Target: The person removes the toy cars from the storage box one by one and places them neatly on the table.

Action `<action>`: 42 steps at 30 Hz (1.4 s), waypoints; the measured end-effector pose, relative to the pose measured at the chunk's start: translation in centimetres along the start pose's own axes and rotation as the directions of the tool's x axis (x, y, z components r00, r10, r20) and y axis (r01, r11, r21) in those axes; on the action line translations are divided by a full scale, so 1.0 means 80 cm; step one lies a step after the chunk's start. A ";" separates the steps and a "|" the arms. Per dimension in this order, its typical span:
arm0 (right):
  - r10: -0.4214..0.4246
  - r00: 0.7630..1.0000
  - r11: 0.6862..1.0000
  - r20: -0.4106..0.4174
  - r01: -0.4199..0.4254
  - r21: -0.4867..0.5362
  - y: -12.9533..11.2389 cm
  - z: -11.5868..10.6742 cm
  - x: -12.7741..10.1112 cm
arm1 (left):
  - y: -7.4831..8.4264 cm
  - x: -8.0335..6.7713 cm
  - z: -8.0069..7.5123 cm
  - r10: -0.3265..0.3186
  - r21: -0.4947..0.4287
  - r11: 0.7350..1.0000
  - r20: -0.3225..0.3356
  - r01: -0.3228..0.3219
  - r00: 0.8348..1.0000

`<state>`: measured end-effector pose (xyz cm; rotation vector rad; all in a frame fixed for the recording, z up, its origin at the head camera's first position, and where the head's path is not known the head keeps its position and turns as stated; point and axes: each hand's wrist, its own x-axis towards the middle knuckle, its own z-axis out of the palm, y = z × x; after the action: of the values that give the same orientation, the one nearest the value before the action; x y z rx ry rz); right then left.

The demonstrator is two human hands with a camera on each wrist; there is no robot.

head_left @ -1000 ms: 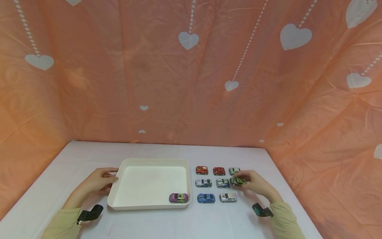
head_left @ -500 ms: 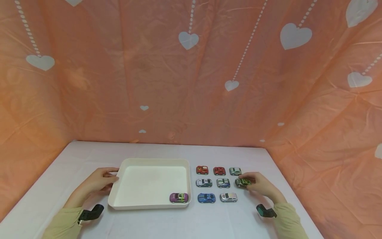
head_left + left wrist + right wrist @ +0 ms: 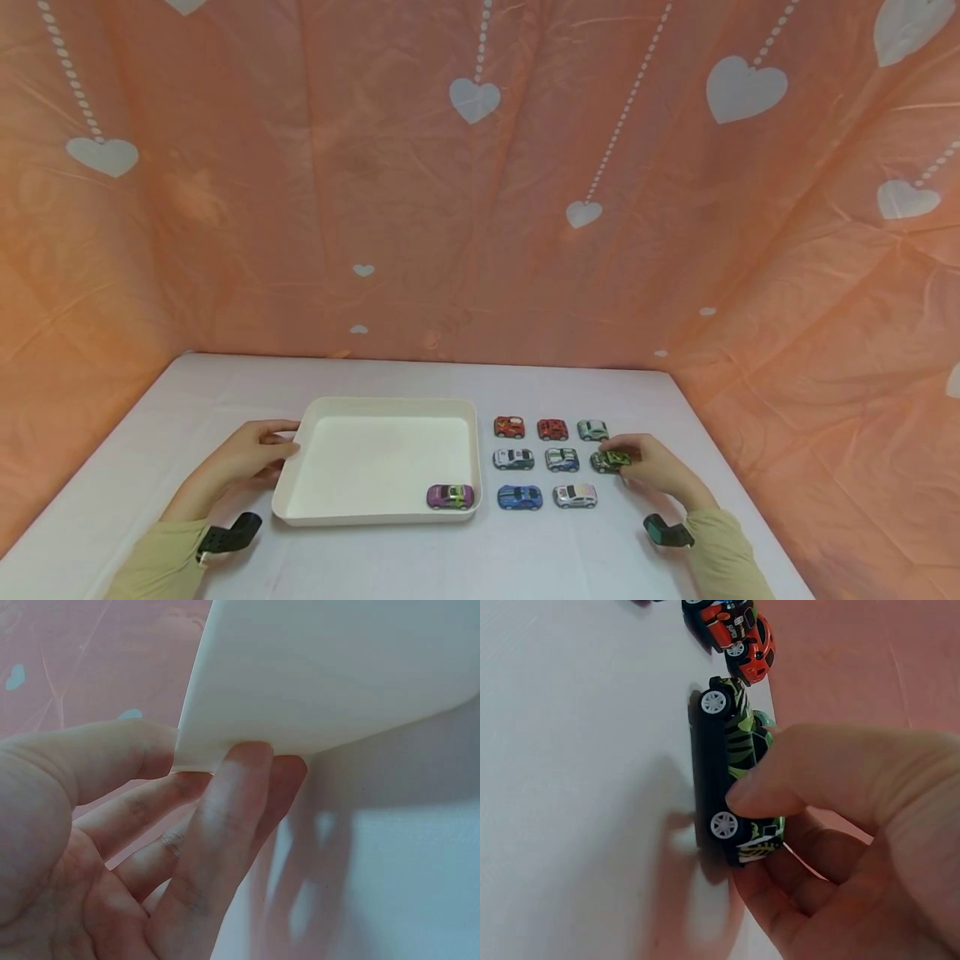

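On the white tabletop (image 3: 450, 558), our right hand (image 3: 656, 468) pinches a green striped toy car (image 3: 611, 459) between thumb and fingers, wheels down, at the right end of the middle row of parked cars, as if to line it up with the rest. Our left hand (image 3: 247, 458) grips the near-left corner of the white tray (image 3: 375, 515), seemingly to steady it; a purple toy car (image 3: 450, 496) sits in its near-right corner.

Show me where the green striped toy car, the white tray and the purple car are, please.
green striped toy car (image 3: 735, 750), right wrist view, on its striped side, above the thumb.
white tray (image 3: 375, 405), head view, on its far rim.
purple car (image 3: 450, 496), head view, on its roof, inside the tray's near right corner.
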<state>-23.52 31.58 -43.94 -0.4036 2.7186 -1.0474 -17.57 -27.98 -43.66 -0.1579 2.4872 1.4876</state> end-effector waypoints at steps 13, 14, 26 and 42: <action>-0.017 1.000 1.000 -0.014 0.016 -0.022 0.000 0.003 0.004 | 0.001 0.000 0.000 -0.001 -0.004 1.000 0.000 0.001 1.000; -0.017 1.000 1.000 -0.015 0.017 -0.023 0.000 0.003 0.004 | 0.001 0.000 0.000 -0.002 -0.004 1.000 -0.001 0.002 1.000; -0.062 0.998 0.998 -0.015 0.061 -0.027 -0.001 0.002 0.003 | -0.002 0.001 0.001 0.005 -0.007 1.000 -0.007 -0.005 1.000; -0.251 0.968 0.963 0.022 0.247 0.112 -0.054 -0.008 0.003 | -0.001 0.001 0.000 -0.021 -0.008 1.000 0.000 0.021 1.000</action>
<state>-23.17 28.83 -40.54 -0.7534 2.6128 -1.2300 -17.60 -28.01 -43.73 -0.1851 2.4725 1.4888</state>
